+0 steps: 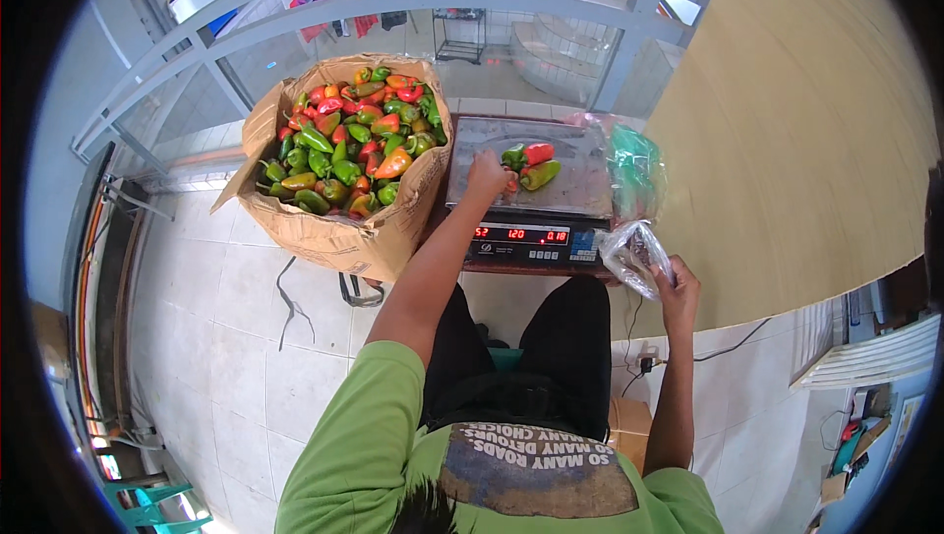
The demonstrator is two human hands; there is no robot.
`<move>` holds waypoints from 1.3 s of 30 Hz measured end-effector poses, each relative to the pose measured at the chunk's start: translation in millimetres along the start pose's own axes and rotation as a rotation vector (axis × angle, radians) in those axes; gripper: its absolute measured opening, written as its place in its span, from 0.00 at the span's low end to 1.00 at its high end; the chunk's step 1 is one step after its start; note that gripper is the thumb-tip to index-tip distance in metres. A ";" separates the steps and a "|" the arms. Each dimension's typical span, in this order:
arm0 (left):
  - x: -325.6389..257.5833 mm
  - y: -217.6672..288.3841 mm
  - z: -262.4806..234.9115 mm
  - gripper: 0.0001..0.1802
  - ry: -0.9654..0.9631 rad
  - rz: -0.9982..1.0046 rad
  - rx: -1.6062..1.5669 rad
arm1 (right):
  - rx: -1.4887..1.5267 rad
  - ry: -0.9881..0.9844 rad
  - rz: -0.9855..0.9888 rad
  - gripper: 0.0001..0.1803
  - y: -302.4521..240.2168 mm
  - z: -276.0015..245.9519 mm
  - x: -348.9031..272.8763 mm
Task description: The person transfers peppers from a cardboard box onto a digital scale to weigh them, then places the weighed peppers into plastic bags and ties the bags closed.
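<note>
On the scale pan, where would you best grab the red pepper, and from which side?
Take the red pepper across its broad body, from above and the far right. It lies flat on the scale, green peppers press its near side, and the left hand fills the left.

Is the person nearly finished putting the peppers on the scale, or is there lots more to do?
Just started, it looks like. Done: a few peppers already lie on the scale. In hand: the left hand is on the scale pan beside them, and the right hand holds a clear plastic bag. Left: the cardboard box is heaped with peppers, so most are probably unweighed.
</note>
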State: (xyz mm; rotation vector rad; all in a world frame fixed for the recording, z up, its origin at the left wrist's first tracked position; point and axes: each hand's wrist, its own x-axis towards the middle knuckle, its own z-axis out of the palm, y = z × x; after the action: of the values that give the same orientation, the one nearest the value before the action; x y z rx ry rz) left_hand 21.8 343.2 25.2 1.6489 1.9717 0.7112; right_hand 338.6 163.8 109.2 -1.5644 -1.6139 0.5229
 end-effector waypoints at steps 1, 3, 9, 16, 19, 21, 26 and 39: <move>-1.3 2.7 0.1 0.28 0.006 0.002 -0.021 | -0.008 -0.002 0.004 0.08 -2.2 -1.7 0.4; -4.0 -2.1 -1.8 0.28 0.020 -0.004 -0.040 | -0.012 -0.012 0.002 0.08 -5.9 -1.8 0.3; -18.5 11.2 -42.7 0.22 0.021 0.136 -0.162 | 0.011 -0.011 0.012 0.08 -3.7 -0.2 2.2; 8.4 -5.9 -148.2 0.14 0.397 0.402 -0.343 | 0.037 -0.025 -0.024 0.08 -2.2 6.2 4.2; 24.2 -60.3 -177.1 0.16 0.544 0.237 -0.094 | 0.050 -0.029 -0.030 0.08 -2.9 9.0 5.1; 19.7 -68.3 -177.6 0.14 0.531 0.120 0.188 | 0.041 -0.012 -0.019 0.08 -0.2 6.1 5.1; 29.4 -94.2 -165.4 0.08 0.480 0.129 0.789 | 0.019 -0.022 -0.014 0.07 -10.2 3.6 4.9; 29.1 -81.2 -173.5 0.15 0.690 0.208 0.256 | 0.008 -0.024 0.009 0.07 -4.8 1.0 3.0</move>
State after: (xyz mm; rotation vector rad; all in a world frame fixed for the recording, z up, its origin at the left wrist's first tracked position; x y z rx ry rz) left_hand -156.0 344.6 102.2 1.9580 2.4526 1.2895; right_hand 335.1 166.2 113.1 -1.5660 -1.6217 0.5543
